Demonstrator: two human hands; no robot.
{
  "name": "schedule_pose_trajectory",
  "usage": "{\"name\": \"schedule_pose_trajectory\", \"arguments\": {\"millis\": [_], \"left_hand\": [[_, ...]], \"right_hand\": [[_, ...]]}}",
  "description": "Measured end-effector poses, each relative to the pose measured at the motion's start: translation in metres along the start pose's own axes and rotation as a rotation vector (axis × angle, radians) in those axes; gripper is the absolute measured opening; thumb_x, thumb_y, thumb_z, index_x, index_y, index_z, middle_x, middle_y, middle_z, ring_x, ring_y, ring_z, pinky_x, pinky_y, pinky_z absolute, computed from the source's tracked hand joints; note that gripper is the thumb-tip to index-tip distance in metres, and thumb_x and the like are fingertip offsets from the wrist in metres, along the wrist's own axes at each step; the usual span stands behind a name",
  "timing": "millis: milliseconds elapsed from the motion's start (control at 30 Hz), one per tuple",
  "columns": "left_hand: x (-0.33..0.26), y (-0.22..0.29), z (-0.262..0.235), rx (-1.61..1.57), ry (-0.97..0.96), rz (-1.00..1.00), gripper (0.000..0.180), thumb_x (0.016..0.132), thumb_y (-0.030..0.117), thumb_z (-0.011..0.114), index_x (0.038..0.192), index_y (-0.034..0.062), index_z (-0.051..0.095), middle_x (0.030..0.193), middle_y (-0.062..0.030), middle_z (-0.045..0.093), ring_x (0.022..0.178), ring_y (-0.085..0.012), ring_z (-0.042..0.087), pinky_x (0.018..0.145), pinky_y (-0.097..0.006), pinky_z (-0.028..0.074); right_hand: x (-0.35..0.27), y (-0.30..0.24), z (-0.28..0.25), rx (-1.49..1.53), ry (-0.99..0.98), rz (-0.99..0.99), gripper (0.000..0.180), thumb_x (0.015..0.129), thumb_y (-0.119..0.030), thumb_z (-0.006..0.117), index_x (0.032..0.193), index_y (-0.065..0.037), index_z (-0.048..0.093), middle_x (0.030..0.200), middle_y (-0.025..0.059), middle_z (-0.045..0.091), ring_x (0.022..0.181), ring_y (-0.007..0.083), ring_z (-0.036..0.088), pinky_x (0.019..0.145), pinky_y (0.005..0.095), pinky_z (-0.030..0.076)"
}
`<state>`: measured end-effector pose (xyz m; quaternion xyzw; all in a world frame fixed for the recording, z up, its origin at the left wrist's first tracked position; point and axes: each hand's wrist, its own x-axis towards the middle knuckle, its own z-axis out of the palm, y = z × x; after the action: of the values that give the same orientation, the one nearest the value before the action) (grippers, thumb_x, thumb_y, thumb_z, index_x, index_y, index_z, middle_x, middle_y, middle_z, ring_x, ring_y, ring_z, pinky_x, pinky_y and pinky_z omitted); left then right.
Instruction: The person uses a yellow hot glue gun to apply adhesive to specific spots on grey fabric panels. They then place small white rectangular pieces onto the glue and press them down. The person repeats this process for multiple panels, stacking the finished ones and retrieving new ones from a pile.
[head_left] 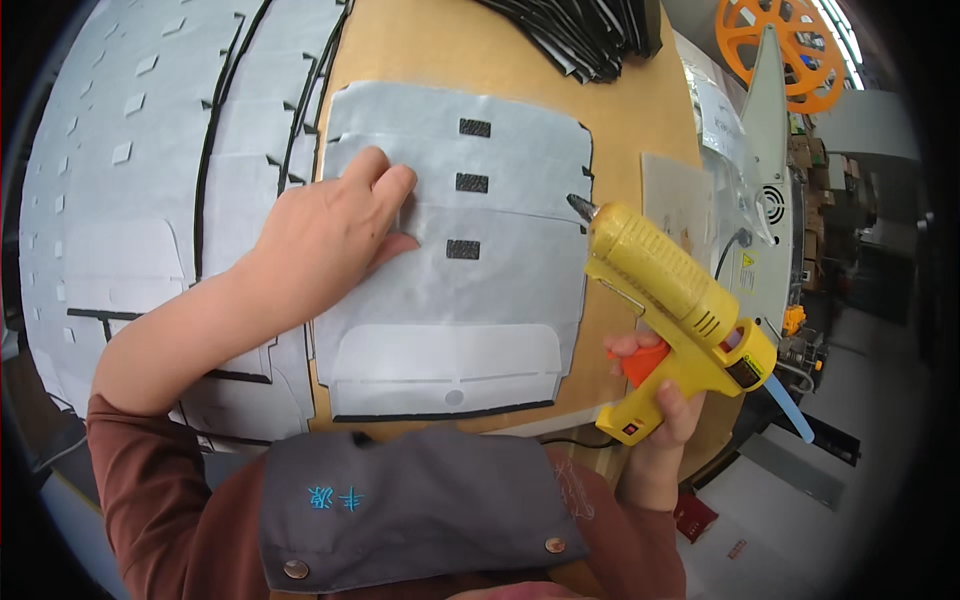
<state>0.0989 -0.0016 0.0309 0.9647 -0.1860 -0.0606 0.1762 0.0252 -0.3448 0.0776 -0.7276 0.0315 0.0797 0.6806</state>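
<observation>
My right hand point(672, 410) is wrapped round the handle of a yellow hot glue gun point(660, 270), with fingers at its orange trigger. The gun's dark nozzle points up and left, over the right edge of a grey fabric panel point(520, 285). A pale blue glue stick point(790, 407) sticks out of its back. My left hand point(335, 225) rests over the panel's left part, fingers bent and thumb low; whatever lies under the fingertips is hidden. To its right, three small black patches point(463, 249) sit in a column on the panel. A white pocket-like piece point(450, 355) lies along its near end.
More grey panels with black edging point(150, 200) cover the left side, some bearing small white tabs. A stack of black-edged pieces point(590, 35) lies at the far end of the tan table point(410, 45). At the right stand a pale machine point(768, 130) and an orange reel point(780, 50).
</observation>
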Motion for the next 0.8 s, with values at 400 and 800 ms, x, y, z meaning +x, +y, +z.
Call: {"name": "schedule_pose_trajectory", "arguments": {"millis": [400,800], "left_hand": [[0.017,-0.007,0.006,-0.139,0.005,-0.01,0.024,0.086,0.025,0.073,0.087,0.0067,0.058,0.089,-0.0068,0.057,0.073,-0.0284,0.063,0.063,-0.039,0.051],[0.013,-0.004,0.011,-0.127,0.132,0.071,0.022,0.084,0.023,0.074,0.09,0.0086,0.059,0.09,-0.006,0.057,0.071,-0.0272,0.063,0.06,-0.038,0.052]], "right_hand": [[0.0,0.002,0.001,0.12,-0.082,0.106,0.068,0.078,-0.029,0.068,0.132,0.007,0.046,0.108,0.0239,0.065,0.105,0.0355,0.066,0.085,0.0384,0.053],[0.009,0.011,0.007,0.19,-0.38,0.151,0.065,0.083,-0.005,0.063,0.142,0.002,0.038,0.121,0.0209,0.061,0.117,0.0317,0.06,0.104,0.0454,0.044]]}}
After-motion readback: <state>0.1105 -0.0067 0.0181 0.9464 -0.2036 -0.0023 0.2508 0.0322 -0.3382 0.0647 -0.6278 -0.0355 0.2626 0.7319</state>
